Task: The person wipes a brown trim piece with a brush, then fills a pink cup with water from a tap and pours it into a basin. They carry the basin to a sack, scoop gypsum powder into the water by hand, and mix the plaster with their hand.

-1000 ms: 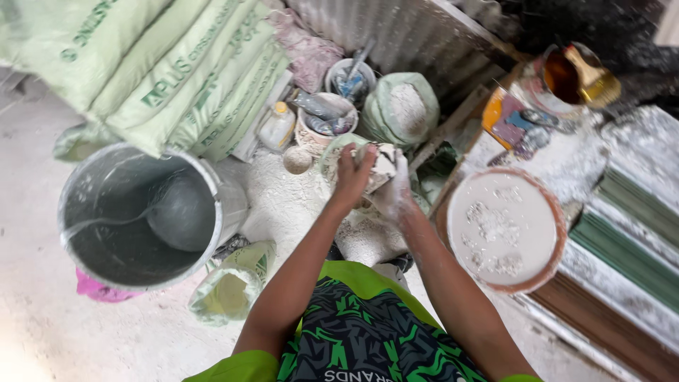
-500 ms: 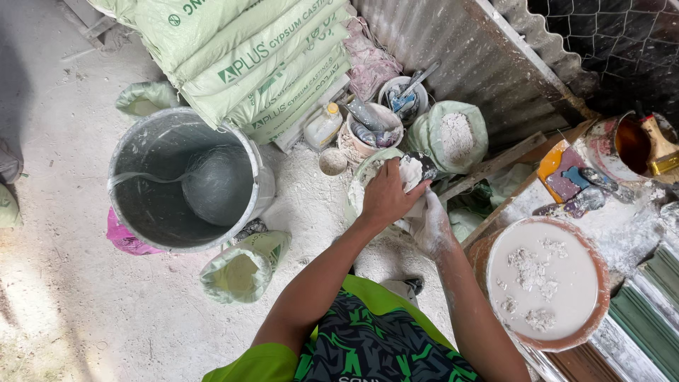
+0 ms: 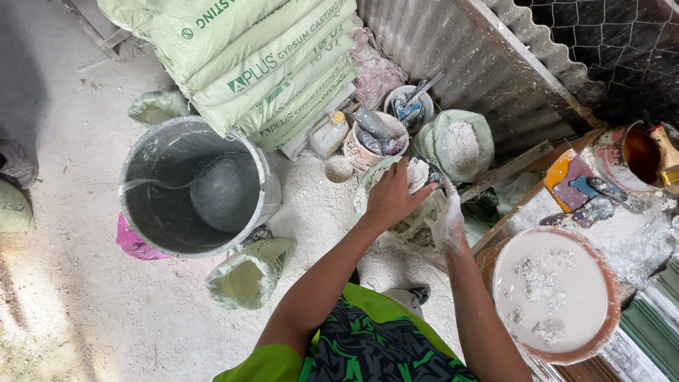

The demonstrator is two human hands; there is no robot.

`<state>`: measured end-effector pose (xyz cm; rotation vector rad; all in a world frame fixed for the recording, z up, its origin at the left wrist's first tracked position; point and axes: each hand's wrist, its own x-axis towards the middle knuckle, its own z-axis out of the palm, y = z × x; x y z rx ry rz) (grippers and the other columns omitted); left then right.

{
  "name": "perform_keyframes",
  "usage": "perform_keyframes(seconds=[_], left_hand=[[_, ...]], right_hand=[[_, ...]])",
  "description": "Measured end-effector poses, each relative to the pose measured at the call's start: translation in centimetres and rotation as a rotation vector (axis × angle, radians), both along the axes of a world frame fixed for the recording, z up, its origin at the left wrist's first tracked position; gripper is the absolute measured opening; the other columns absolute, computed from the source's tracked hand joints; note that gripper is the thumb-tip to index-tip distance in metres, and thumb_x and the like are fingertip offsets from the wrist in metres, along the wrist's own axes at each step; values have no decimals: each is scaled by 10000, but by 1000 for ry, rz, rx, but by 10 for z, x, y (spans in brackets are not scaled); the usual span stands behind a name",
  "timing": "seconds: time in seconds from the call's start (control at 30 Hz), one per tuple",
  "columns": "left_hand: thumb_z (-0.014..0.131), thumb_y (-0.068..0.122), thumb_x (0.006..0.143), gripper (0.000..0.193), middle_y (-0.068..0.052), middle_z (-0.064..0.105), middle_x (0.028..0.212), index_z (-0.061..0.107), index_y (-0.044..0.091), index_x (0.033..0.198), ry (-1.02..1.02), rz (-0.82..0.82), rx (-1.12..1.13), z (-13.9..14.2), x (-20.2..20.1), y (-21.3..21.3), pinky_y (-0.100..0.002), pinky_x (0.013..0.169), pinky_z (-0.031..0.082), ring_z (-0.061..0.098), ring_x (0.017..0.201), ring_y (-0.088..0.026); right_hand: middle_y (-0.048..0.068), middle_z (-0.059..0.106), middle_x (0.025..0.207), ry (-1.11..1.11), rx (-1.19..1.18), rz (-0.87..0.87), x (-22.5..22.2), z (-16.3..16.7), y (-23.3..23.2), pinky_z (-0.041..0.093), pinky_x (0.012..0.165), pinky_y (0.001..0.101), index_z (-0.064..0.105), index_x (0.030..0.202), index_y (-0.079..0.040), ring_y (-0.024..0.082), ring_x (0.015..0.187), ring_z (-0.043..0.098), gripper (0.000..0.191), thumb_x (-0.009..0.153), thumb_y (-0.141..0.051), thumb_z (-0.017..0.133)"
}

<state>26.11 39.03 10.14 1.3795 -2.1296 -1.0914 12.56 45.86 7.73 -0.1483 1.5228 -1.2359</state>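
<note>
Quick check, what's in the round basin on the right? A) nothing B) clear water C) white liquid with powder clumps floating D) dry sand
C: the basin holds a milky white liquid with lumps of white powder on its surface, to the right of the person's powder-coated right hand.

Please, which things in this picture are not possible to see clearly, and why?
All in the head view:
- Bowl contents: covered by the left hand.
- Right hand: coated in white powder; its grip cannot be told.
- Bucket bottom: in shadow; only a grey dome shows.
- Sacks: cut off by the top edge.
- Shoe: cut off by the left edge.
</note>
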Motion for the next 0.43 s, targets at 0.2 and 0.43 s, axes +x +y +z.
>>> perform_keyframes(seconds=[0.2, 0.43], left_hand=[[480, 761, 883, 1050, -314, 555, 1359, 309, -37, 1543, -2, -54, 29, -4, -7, -2, -541, 938, 523, 603, 1209, -454], [311, 759, 1046, 963, -340, 522, 1474, 320, -46, 1574, 168, 1, 62, -40, -14, 8, -553, 1073, 485, 556, 1338, -487]], right_hand=[[94, 528, 1459, 101, -289, -84, 5, 0, 5, 447, 1053, 491, 301, 1565, -123, 238, 1284, 551, 531, 1065, -254, 422], [134, 574, 1398, -4, -476, -73, 11, -11, 5, 545, 1001, 406, 392, 1524, -3, 224, 1223, 616, 454, 1145, -251, 414]])
